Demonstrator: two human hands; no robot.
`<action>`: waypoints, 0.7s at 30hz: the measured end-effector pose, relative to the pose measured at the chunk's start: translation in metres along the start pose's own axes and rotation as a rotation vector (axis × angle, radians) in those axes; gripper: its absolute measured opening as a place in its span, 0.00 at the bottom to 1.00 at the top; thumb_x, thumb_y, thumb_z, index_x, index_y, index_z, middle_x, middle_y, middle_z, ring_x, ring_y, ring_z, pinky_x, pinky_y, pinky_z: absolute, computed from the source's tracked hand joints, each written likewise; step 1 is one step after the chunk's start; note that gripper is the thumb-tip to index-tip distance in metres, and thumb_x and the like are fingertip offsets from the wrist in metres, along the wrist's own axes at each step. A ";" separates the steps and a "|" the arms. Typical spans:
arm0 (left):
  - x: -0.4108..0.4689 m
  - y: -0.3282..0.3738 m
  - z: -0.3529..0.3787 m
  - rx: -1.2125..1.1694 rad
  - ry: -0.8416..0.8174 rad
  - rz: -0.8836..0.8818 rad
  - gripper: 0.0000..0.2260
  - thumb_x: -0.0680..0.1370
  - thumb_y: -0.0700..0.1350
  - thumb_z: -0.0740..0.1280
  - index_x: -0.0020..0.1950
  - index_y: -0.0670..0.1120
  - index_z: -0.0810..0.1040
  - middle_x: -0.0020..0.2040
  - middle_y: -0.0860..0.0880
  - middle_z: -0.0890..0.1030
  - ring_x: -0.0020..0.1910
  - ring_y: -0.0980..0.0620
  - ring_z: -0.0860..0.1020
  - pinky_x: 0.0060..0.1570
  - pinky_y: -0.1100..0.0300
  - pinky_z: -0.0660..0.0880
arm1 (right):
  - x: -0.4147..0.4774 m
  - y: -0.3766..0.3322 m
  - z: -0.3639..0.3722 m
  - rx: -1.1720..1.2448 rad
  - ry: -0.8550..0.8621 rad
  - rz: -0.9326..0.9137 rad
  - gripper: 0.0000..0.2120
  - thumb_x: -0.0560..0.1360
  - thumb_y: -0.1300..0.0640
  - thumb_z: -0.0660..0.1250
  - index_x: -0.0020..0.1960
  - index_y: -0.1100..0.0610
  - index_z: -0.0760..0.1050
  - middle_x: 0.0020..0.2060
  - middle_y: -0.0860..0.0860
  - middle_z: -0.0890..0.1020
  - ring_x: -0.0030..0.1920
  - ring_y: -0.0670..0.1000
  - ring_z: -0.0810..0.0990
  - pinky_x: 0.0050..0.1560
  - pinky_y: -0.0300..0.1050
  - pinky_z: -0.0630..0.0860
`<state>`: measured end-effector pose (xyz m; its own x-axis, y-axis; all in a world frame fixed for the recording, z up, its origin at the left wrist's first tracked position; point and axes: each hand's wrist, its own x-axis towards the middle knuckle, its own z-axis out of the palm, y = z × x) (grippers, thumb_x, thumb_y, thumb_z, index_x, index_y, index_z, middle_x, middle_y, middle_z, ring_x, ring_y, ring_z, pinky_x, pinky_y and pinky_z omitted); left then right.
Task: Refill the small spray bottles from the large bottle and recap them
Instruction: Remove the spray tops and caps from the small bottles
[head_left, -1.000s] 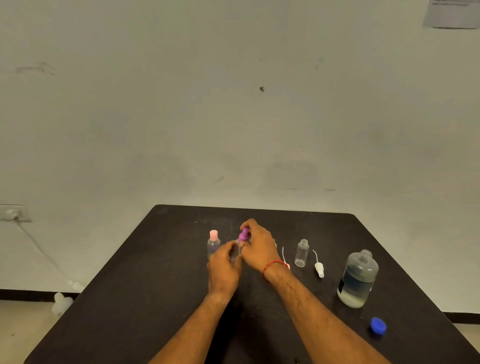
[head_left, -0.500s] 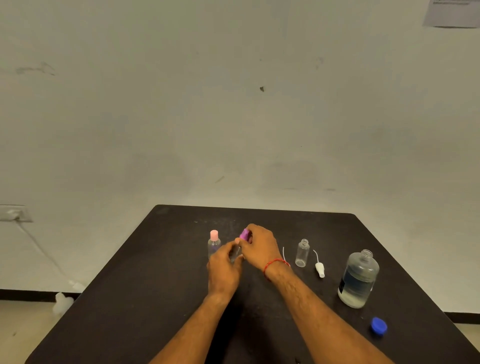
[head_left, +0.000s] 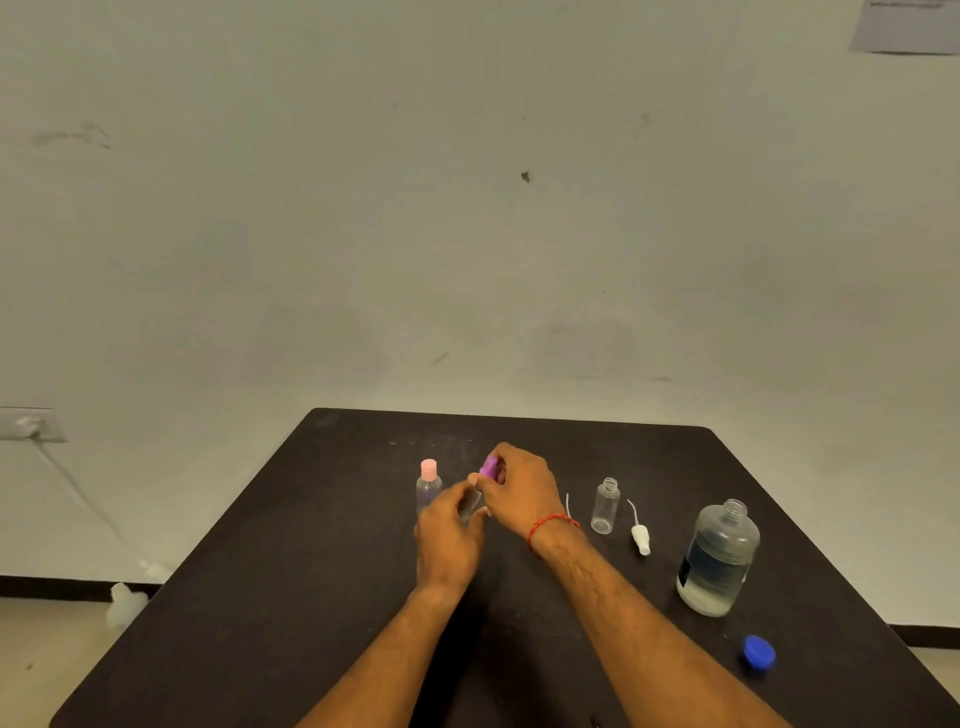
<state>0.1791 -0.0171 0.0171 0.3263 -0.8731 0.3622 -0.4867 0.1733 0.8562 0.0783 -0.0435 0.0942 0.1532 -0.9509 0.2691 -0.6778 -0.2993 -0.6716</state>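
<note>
The right hand (head_left: 519, 488) curls its fingers round a purple cap (head_left: 489, 466), while the left hand (head_left: 449, 535) grips the small clear bottle (head_left: 471, 502) beneath it, just above the table (head_left: 311, 571); this looks like the cap being screwed on. Just to the left stands a pink-capped bottle (head_left: 428, 486), seemingly finished. To the right an open small bottle (head_left: 605, 506) looks empty, its white sprayer (head_left: 640, 539) lying beside it, so one refill remains. The large bottle (head_left: 719, 558) stands uncapped, holding clear liquid, its blue cap (head_left: 759, 652) nearby.
</note>
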 end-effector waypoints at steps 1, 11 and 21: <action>0.000 0.000 0.000 0.002 0.002 -0.001 0.14 0.77 0.41 0.73 0.62 0.48 0.81 0.54 0.51 0.84 0.55 0.55 0.81 0.61 0.56 0.79 | 0.001 0.000 -0.001 -0.011 -0.003 -0.011 0.04 0.75 0.54 0.70 0.45 0.51 0.75 0.41 0.46 0.78 0.40 0.45 0.76 0.35 0.31 0.66; 0.004 0.000 -0.001 -0.019 0.046 -0.044 0.16 0.76 0.43 0.75 0.64 0.46 0.81 0.55 0.52 0.84 0.54 0.56 0.80 0.56 0.62 0.75 | 0.008 -0.005 -0.020 0.018 0.073 -0.103 0.10 0.71 0.64 0.68 0.48 0.52 0.78 0.45 0.46 0.79 0.45 0.45 0.78 0.43 0.31 0.70; 0.014 -0.003 0.005 -0.008 0.042 -0.105 0.13 0.77 0.43 0.74 0.61 0.47 0.82 0.51 0.55 0.80 0.53 0.57 0.77 0.54 0.63 0.73 | 0.006 0.004 -0.044 0.059 0.260 -0.134 0.08 0.71 0.63 0.71 0.47 0.53 0.78 0.43 0.47 0.81 0.43 0.45 0.79 0.42 0.30 0.72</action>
<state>0.1815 -0.0322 0.0175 0.4086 -0.8670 0.2852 -0.4415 0.0858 0.8932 0.0453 -0.0470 0.1238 0.0443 -0.8528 0.5204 -0.6198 -0.4320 -0.6552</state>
